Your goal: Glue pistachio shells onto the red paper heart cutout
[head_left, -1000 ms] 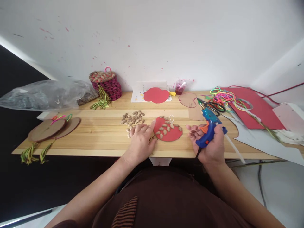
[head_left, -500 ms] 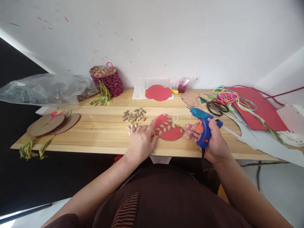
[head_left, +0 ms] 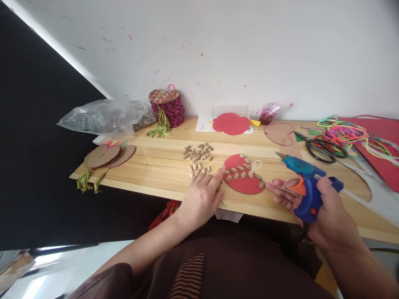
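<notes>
Head camera: at a wooden table (head_left: 149, 166), the right hand (head_left: 324, 207) is closed around the grip of a blue glue gun (head_left: 304, 182), its nozzle pointing left above the tabletop, just right of a red paper disc (head_left: 245, 185). The disc lies flat near the front edge, partly covered with glued shells and bearing a white loop. The left hand (head_left: 202, 195) rests open, palm down, fingertips (head_left: 220, 172) touching the disc's left edge. Loose shells (head_left: 198, 153) lie in a pile just behind that hand. Black scissors (head_left: 321, 147) and neon cords (head_left: 349, 133) sit at the right; a dark red woven basket (head_left: 168, 109) and a plastic bag (head_left: 106, 116) stand at the back left.
</notes>
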`<state>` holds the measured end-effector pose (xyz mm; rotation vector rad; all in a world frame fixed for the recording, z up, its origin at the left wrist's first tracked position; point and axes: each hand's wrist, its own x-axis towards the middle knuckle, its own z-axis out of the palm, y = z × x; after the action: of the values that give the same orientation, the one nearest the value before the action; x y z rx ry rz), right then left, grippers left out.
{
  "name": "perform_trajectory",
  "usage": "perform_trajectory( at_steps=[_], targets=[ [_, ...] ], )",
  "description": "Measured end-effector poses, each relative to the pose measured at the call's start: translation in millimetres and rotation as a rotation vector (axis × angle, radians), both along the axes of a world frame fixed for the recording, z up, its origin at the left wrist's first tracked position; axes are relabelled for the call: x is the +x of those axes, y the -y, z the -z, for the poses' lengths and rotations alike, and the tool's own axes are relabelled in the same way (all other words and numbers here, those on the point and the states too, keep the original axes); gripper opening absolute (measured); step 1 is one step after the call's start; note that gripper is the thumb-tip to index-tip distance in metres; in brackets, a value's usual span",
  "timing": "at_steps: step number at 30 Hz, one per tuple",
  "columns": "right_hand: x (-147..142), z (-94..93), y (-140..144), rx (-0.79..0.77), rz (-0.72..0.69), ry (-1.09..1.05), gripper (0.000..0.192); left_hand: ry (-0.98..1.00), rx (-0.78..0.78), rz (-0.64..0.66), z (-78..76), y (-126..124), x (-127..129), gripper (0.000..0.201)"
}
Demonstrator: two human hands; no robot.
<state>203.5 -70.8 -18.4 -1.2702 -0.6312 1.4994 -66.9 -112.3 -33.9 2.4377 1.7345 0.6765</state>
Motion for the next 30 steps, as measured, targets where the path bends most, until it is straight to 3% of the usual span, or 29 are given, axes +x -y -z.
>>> perform_trajectory(
  at_steps=[4,7,13,19,24,30],
  targets=[
    [0.2,-0.3,-0.2,-0.024,0.003,0.039,0.054,0.058,0.061,-0.003,-4.5,5.1,-21.4,0.049],
    [-0.2,-1.8,0.3,-0.012,-0.001,0.055,0.054,0.119,0.158,-0.073,-12.4,0.0,-49.8,0.019],
    [0.6,-3.2,0.4,-0.023,-0.017,0.056,0.052,0.078,0.117,-0.189,-20.4,-6.6,-95.9,0.021],
    [-1.3,-1.5,-4.3,-0.025,0.004,0.051,0.054,0.140,0.060,-0.158,-12.2,-6.4,-93.9,0.022],
    [-2.7,-0.5,-5.2,-0.013,0.011,0.062,0.055,0.167,0.118,-0.110,-7.4,-13.5,-88.9,0.018],
    [-3.6,-2.6,-7.9,-0.039,0.071,0.058,0.052,0.169,0.142,-0.158,-9.7,-23.6,-94.4,0.015]
  ],
)
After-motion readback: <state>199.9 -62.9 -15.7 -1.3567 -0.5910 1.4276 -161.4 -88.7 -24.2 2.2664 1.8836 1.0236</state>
